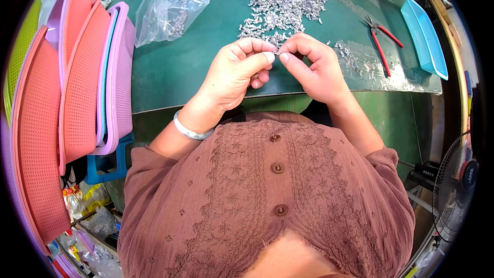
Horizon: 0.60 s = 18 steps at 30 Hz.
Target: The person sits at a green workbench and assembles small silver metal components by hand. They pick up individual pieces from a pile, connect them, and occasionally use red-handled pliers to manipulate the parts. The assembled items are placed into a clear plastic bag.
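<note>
Both of my hands meet fingertip to fingertip above the near part of the green table (180, 82). My left hand (234, 72) is closed in a pinch, a pale bangle (191, 127) on its wrist. My right hand (316, 69) pinches from the other side. Between the tips shows a small silvery metal piece (277, 52), mostly hidden by the fingers. Just beyond them spreads a heap of small silvery metal pieces (290, 0), its near end trailing toward my fingers. A smaller scatter of the pieces (346, 54) lies right of my right hand.
Red-handled pliers (379, 51) lie at the right, beside a blue plastic basket (423, 36) at the table's edge. A clear plastic bag (167, 13) with some pieces rests at the left. Stacked coral and purple baskets (41, 139) crowd the left side; a fan (453, 185) stands lower right.
</note>
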{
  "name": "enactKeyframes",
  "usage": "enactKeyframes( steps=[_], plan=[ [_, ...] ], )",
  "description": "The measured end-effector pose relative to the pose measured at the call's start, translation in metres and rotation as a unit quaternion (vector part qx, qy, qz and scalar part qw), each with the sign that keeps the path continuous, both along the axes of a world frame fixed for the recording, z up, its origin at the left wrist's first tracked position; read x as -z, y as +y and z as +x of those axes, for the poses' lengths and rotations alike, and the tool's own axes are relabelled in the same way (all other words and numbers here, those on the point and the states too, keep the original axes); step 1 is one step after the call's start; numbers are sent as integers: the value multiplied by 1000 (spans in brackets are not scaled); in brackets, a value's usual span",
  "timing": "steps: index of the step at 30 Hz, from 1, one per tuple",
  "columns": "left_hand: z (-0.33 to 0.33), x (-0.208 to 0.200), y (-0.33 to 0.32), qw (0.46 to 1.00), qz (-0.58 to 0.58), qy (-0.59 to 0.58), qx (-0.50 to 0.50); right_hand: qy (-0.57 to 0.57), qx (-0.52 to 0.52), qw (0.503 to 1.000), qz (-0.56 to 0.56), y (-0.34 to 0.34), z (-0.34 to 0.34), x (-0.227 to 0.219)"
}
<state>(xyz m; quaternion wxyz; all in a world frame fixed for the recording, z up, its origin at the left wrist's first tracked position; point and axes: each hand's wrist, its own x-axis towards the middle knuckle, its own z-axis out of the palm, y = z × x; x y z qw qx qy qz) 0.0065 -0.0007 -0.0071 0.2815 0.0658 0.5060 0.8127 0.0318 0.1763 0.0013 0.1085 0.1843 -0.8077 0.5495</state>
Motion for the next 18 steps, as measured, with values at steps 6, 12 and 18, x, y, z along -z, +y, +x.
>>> enactKeyframes(
  steps=[6,12,18],
  plan=[
    [0,0,1,1000,5,-3,-8,-121,1,989,-90,-1,0,5],
    [0,0,1,1000,9,-8,-8,-171,-8,975,-143,-3,0,3],
    [-1,0,1,1000,9,-9,-8,-167,-6,977,-132,-3,-1,3]
  ],
)
